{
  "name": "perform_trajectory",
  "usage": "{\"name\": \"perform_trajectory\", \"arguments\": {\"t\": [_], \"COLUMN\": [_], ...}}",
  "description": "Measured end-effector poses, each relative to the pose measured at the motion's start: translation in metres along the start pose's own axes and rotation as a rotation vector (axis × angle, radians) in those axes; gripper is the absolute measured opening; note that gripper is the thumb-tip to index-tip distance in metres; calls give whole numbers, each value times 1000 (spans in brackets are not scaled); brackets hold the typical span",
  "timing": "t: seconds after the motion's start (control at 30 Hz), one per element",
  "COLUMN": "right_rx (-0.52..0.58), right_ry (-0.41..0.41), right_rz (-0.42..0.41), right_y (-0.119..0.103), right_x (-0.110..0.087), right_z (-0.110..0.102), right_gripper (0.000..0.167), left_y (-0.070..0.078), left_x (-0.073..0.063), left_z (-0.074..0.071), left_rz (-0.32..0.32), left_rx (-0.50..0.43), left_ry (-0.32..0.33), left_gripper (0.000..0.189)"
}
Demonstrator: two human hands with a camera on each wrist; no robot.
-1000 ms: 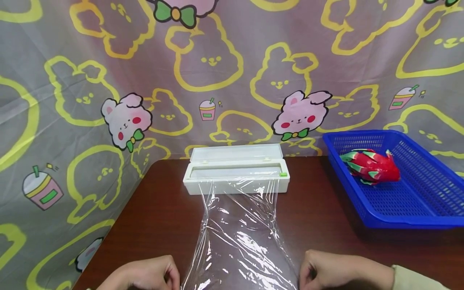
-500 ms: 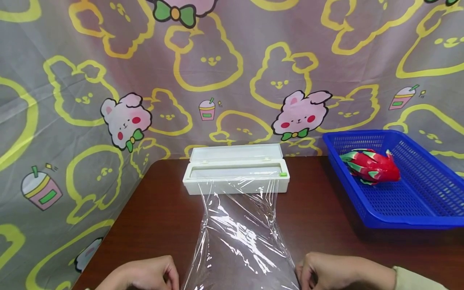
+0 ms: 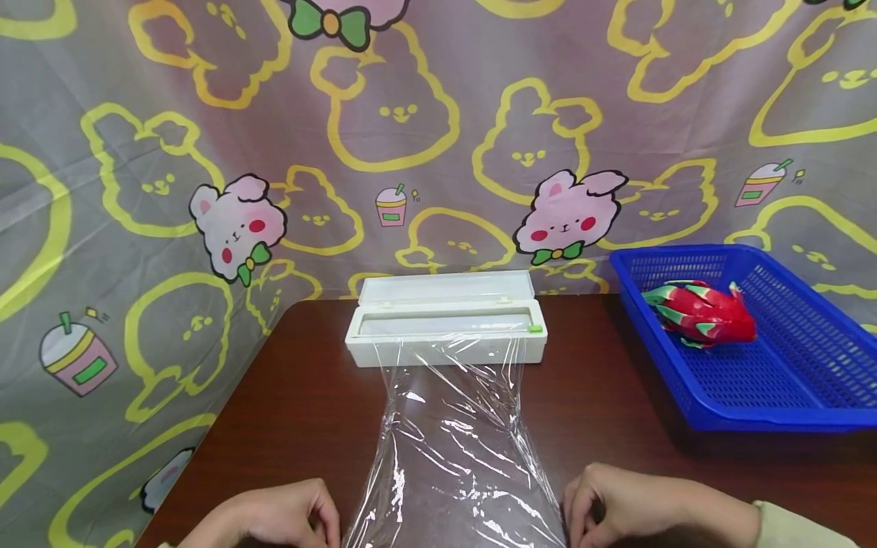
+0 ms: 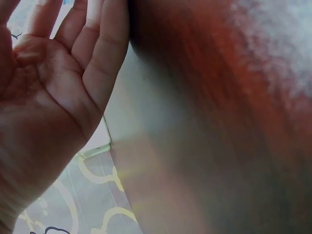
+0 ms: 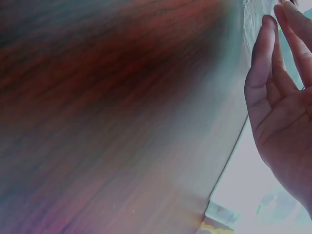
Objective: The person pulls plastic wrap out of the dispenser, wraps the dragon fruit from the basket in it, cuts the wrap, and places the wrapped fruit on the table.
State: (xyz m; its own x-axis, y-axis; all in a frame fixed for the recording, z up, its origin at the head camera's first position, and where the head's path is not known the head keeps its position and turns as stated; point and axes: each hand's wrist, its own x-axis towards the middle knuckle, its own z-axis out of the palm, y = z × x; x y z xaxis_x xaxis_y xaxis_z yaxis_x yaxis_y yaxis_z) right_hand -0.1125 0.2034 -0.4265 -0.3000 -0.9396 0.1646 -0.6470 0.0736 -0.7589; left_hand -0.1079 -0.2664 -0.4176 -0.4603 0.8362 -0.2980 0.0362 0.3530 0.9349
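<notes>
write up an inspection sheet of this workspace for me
surface: dark brown, wood-grained table
job's things: clear film drawn from a white dispenser, its lid open
clutter: blue basket at the right, red dragon fruit inside
hands: left hand and right hand seem to grip opposite sides of the clear film; fingertips partly hidden
cables: nothing seen
surroundings: cartoon-printed cloth behind the table and along the left
</notes>
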Motion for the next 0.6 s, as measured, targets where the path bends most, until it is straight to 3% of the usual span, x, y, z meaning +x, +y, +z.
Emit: {"name": "perform_trajectory", "arguments": {"t": [0.2,0.33,0.6], "right_rx": [12,12,31], "right_ry": [18,42,44], "right_rz": [29,26,33], "right_y": [-2,-2,-2], "right_x": [-2,-3,-4], "right_z": [-2,-3,-6], "right_gripper": [6,7,8], "left_y": [0,1,10], "left_x": [-1,-4,-13], "left_z": [-2,-5,-17], "left_rz": [-19,13,14], "left_rx": [-3,20,-42], "left_ry": [-12,-20,-4], "left_gripper": [8,11,19]}}
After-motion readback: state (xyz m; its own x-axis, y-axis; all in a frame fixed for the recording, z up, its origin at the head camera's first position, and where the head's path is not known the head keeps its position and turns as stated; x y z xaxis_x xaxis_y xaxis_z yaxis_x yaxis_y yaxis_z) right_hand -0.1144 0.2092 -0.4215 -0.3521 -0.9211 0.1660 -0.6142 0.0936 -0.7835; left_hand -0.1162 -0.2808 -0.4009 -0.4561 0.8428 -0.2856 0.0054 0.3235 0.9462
